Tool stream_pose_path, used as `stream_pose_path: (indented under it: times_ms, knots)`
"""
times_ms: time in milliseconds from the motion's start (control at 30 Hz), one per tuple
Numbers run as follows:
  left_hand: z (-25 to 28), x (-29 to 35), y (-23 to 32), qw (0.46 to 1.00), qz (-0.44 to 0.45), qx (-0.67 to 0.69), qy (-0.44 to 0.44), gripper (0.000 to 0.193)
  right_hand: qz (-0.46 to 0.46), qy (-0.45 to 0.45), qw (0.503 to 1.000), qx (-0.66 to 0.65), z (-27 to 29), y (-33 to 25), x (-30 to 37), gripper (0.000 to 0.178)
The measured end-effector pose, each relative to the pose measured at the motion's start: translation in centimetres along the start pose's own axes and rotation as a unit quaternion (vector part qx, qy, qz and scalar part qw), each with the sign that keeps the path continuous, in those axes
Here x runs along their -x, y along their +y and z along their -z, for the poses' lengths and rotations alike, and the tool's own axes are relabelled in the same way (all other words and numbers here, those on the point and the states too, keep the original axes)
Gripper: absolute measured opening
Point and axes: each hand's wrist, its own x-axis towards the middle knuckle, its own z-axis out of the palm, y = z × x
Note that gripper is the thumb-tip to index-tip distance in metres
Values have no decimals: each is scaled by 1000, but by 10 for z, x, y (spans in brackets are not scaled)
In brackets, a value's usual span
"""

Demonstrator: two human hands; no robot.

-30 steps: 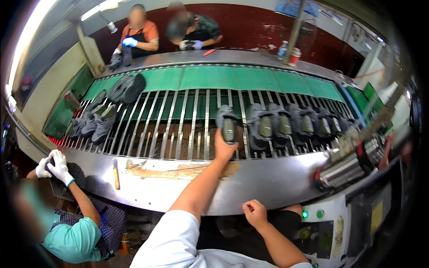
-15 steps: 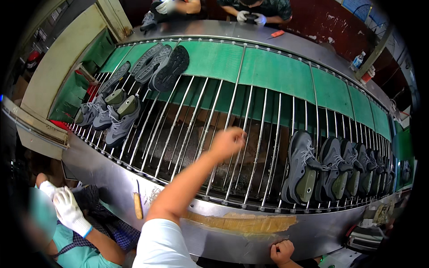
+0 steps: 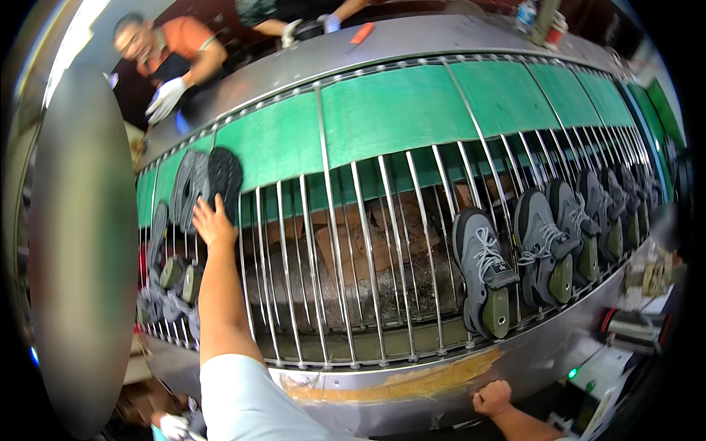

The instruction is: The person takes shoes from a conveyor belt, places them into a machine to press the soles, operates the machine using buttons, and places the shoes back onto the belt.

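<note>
My left hand (image 3: pixel 215 222) reaches to the left end of the roller rack with its fingers spread. The fingertips are at the near end of a dark shoe sole (image 3: pixel 226 175); whether they touch it I cannot tell. Grey shoe soles (image 3: pixel 193 176) stand right beside it. Below them, grey shoes with olive lasts (image 3: pixel 173 301) are partly covered by my arm. At the near metal side of the rack, my right hand (image 3: pixel 493 398) is closed in a fist, with nothing showing in it.
A row of grey lace-up shoes (image 3: pixel 482 257) on lasts lines the right of the metal bars (image 3: pixel 388 242). A green sheet (image 3: pixel 397 110) covers the far side. Across the rack, a co-worker's gloved hand (image 3: pixel 168 98) rests near a red-handled tool (image 3: pixel 362 34).
My left hand has moved left from above the middle bars to the soles, and its fingers have spread. My right fist stays at the near side. The view has turned.
</note>
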Motion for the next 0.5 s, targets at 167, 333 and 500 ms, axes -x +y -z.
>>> stream_pose_path:
  times_ms: [167, 333, 500]
  knots:
    - [-24, -13, 6, 996, 24, -74, -54, 101, 14, 2, 999, -34, -4, 10, 2, 25]
    - [31, 13, 8, 997, 27, 71, -7, 90, 20, 56, 998, -18, 2, 2, -7, 24]
    - [51, 111, -42, 723, 41, 678, -129, 72, -12, 102, 993, -59, 0, -6, -9, 21]
